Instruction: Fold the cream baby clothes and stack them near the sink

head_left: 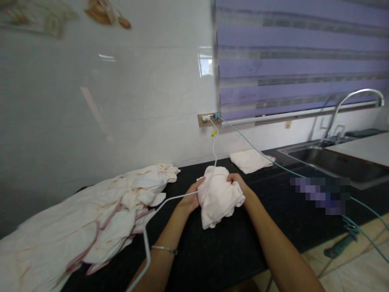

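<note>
Between my two hands is a bunched, pale pinkish-white cloth (219,198), held just over the dark counter. My left hand (192,198) grips its left side, with the fingers partly hidden behind the fabric. On the other side, my right hand (238,183) is closed on the upper right edge of the cloth. A white cable (174,197) runs across in front of my left forearm and the cloth. To the left lies a large heap of cream fabric (100,219) with pinkish trim. Behind my right hand a folded pale cloth (251,160) rests near the wall.
The black counter (188,259) extends to a sink (331,162) with a curved faucet (334,115) at right. White and teal cables reach a wall socket (209,119). The teal cable (261,152) crosses the counter on the right. A purple striped blind (298,69) covers the window.
</note>
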The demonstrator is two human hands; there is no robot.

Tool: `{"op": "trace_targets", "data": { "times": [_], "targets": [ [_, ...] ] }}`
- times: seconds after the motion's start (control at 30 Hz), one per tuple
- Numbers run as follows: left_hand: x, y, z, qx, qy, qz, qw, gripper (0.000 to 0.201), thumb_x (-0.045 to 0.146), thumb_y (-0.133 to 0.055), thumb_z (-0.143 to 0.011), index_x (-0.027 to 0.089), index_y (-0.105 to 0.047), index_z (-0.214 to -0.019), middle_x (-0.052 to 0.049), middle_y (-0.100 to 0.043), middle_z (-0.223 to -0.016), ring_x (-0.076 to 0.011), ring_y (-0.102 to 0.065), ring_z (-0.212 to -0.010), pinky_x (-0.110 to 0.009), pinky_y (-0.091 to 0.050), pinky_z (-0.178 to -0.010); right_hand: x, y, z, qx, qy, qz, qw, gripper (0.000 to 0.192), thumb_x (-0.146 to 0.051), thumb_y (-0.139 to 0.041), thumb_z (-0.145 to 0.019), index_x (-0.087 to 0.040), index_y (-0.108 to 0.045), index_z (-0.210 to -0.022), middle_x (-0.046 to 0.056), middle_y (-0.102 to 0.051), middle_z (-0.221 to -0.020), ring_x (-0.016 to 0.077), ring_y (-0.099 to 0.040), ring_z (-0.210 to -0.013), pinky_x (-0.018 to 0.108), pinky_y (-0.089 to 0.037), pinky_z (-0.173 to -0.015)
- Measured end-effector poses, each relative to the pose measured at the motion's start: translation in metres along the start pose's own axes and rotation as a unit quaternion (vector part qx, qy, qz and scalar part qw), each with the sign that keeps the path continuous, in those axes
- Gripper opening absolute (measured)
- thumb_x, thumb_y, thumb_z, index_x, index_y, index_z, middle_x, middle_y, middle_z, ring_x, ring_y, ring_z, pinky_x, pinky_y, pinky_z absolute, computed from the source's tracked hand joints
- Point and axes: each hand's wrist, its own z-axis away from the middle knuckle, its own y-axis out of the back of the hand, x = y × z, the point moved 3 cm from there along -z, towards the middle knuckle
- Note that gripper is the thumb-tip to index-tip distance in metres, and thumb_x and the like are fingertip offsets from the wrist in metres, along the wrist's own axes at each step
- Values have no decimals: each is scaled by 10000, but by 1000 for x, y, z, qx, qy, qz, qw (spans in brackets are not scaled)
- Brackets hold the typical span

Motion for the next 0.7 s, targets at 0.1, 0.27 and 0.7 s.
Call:
{"op": "trace_targets", "data": {
  "times": [0.1, 0.27, 0.7],
  "targets": [
    [-2, 5, 2, 35, -25, -32, 999, 380, 200, -822, -760, 72, -725, -1104, -161, -788, -1037, -306, -743, -1038, -378, -573, -972, 7, 7, 0, -2, -69, 9, 998, 89, -257, -520, -568, -201, -553, -629, 42, -565, -542, 186, -549, -515, 303, -491, -512],
    [9, 2, 8, 19, -88, -52, 995, 573, 166, -854, -674, 99, -698, -1222, -164, -757, -1191, -343, -705, -1138, -430, -551, -1023, 6, 10, -2, -34, -53, 32, 998, 230, -253, -642, -677, -150, -683, -878, 85, -742, -813, 218, -693, -756, 296, -566, -680],
    [23, 14, -3, 141, -247, -65, 956, 517, 263, -905, -628, 145, -680, -1078, -84, -768, -1057, -212, -721, -941, -342, -545, -922, 3, 12, -10, 59, 64, 84, 993, 388, -445, -762, -818, -135, -752, -1051, 125, -779, -1068, 228, -730, -898, 296, -556, -742]
  ]
}}
